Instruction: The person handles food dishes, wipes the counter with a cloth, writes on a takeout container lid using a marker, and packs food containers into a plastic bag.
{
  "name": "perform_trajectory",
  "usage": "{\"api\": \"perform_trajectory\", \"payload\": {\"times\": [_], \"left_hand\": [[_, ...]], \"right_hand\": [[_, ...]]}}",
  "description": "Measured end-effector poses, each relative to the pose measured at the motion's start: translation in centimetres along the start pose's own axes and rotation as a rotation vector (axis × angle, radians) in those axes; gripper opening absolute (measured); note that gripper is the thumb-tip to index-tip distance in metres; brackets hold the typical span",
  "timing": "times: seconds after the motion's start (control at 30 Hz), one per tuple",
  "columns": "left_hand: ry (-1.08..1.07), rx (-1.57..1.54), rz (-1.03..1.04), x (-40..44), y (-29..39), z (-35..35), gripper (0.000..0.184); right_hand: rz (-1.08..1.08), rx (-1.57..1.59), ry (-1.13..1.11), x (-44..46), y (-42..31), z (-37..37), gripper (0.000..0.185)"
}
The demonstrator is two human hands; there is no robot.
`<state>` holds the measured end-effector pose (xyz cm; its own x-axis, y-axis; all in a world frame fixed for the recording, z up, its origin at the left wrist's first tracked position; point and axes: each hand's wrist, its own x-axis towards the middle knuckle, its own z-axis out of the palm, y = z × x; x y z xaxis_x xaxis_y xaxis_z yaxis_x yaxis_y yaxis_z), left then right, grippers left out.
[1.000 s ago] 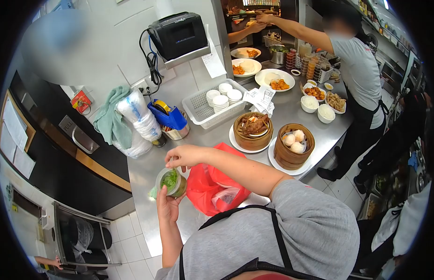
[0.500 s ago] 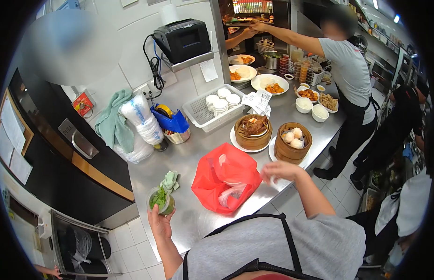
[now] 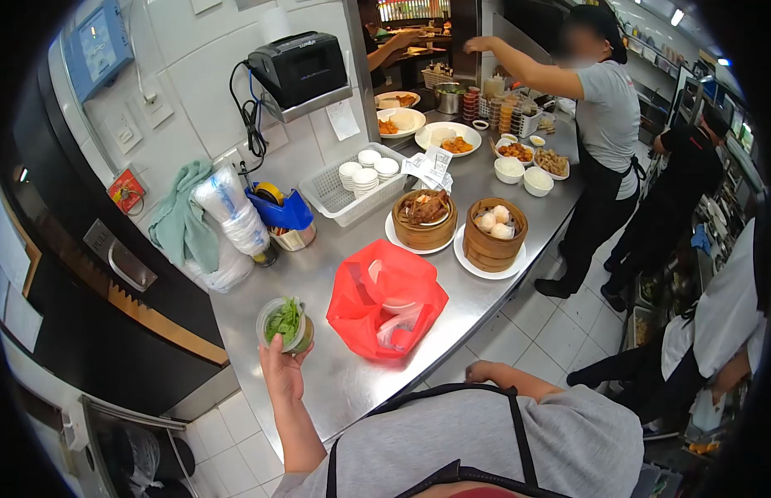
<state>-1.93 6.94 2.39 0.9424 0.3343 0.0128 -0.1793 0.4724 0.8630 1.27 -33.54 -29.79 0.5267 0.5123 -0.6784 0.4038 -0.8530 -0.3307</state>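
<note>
steel counter bears a red bag; beside it, the left hand wraps a cup of greens, best gripped lightly and kept level. whether the right hand, near the waist, grips anything cannot be told.

- R hand: gone from over tub (1 s ago) & from beside red bag (0.5 s ago); now drawn in nr body, past counter edge.
- Red bag: exposed now, prev. part covered.
- Tub: slightly nearer bag vs 0.5 s ago.
- Green crumpled item by tub: out of view, hidden or moved, can't tell.
- Co-wkr's hand: parted from 2nd person's hand, gap btwn.
</note>
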Motion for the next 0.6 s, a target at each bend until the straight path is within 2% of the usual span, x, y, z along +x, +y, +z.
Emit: {"api": "perform_trajectory", "payload": {"times": [0.07,0.13,0.17,0.23,0.3,0.4,0.43,0.5,0.57,0.6], "left_hand": [[-0.058,0.023,-0.002,-1.1,0.4,0.9,0.048],[-0.042,0.053,0.009,-2.5,0.6,1.4,0.049],[-0.021,0.073,0.012,-3.3,0.2,1.7,0.049],[0.005,0.070,-0.002,-4.2,-0.9,1.6,0.050],[0.037,0.068,-0.006,-5.3,-2.1,2.5,0.051],[0.064,0.041,-0.032,-6.8,-3.6,5.8,0.052],[0.031,0.055,-0.023,-7.3,-4.0,7.6,0.048],[-0.007,0.076,-0.038,-8.0,-5.0,11.0,0.045],[-0.184,0.094,-0.044,-8.8,-6.3,14.0,0.045],[-0.184,0.109,-0.077,-9.4,-7.0,15.6,0.045]], "right_hand": [[0.259,0.243,-0.178,-1.5,2.2,2.1,0.048],[0.414,0.401,-0.193,-2.1,6.3,5.2,0.047],[0.415,0.403,-0.191,-3.2,7.8,5.9,0.047],[0.514,0.533,-0.037,-5.8,10.0,6.8,0.046],[0.507,0.566,-0.089,-8.4,11.5,6.7,0.041],[0.591,0.649,0.014,-11.7,13.2,7.5,0.036],[0.595,0.653,0.010,-12.6,13.8,8.3,0.036],[0.533,0.872,0.194,-14.5,14.7,11.0,0.035],[0.552,0.906,0.190,-15.7,15.8,14.5,0.033],[0.536,0.921,0.182,-16.7,16.1,15.9,0.033]]}}
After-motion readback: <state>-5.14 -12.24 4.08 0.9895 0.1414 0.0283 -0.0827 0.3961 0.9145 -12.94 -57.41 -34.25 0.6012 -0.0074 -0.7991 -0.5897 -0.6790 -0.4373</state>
